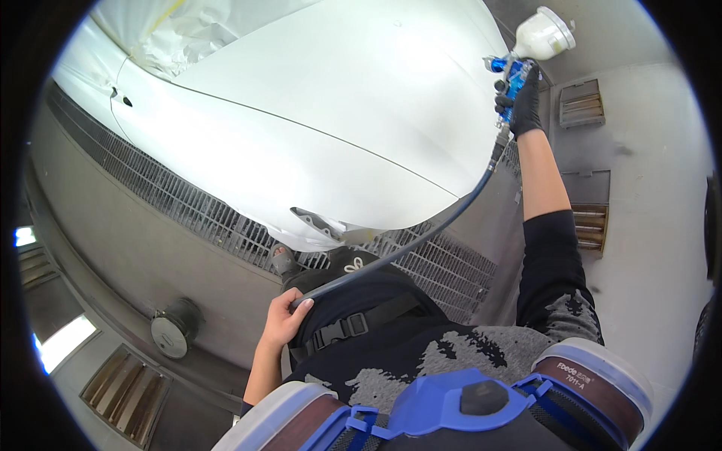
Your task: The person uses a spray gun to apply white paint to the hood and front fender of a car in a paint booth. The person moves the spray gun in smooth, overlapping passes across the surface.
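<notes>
My right hand [527,101] wears a black glove and is closed round a blue spray gun [498,66] with a white cup [541,34] on top, held out at the upper right near the edge of a white car body panel [338,113]. A dark hose [433,234] runs from the gun's lower end down across my front. My bare left hand [287,317] grips this hose at my waist. The panel has seams and a cutout [314,222] at its lower end. Crumpled white masking sheet [199,34] covers the area at the upper left.
A floor grate [150,173] runs under the panel past my foot [283,259]. A respirator [451,402] hangs at my chest. A round metal drum [174,328] stands at the lower left. Slatted vents [583,104] are set in the pale surface at right, with more [124,395] at lower left.
</notes>
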{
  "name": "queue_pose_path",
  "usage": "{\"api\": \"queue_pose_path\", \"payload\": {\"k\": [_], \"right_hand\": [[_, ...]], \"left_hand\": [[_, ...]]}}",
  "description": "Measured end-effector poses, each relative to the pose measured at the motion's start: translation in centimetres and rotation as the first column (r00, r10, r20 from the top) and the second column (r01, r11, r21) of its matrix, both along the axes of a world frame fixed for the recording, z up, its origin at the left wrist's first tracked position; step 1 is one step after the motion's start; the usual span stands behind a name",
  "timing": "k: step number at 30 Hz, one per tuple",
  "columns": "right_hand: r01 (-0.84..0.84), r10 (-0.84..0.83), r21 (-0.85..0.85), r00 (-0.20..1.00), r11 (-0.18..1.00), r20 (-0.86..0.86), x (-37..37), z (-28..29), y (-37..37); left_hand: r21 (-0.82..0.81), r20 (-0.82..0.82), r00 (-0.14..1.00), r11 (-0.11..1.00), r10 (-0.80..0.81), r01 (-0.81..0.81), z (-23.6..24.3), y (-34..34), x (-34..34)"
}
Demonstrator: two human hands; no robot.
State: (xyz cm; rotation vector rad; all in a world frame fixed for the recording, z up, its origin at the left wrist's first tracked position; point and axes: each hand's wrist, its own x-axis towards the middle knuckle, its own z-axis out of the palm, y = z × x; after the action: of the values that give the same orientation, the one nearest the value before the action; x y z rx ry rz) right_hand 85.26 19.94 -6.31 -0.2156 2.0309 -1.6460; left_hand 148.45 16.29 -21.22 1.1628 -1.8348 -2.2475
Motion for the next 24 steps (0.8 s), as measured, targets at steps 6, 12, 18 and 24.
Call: {"api": "queue_pose_path", "payload": {"k": [6, 12, 18, 24], "right_hand": [[0.185, -0.183, 0.080, 0.983, 0.980, -0.029, -0.8, -0.7, 3.0], [-0.031, 0.031, -0.003, 0.994, 1.000, 0.107, -0.3, 0.0, -0.6], [-0.301, 0.377, -0.292, 0.890, 0.908, 0.256, 2.1, 0.7, 1.4], [0.080, -0.080, 0.005, 0.984, 0.997, 0.160, 2.8, 1.0, 8.6]], "left_hand": [[-0.034, 0.104, 0.995, 0.999, 0.010, -0.007, 1.1, 0.4, -1.1], [-0.035, 0.172, 0.980, 0.995, 0.098, -0.094, 2.3, 1.9, 0.0], [-0.070, 0.109, 0.986, 0.991, 0.125, -0.118, 1.8, 2.9, 0.0], [-0.088, 0.122, 0.987, 0.992, 0.102, -0.092, 1.0, 2.4, -1.2]]}}
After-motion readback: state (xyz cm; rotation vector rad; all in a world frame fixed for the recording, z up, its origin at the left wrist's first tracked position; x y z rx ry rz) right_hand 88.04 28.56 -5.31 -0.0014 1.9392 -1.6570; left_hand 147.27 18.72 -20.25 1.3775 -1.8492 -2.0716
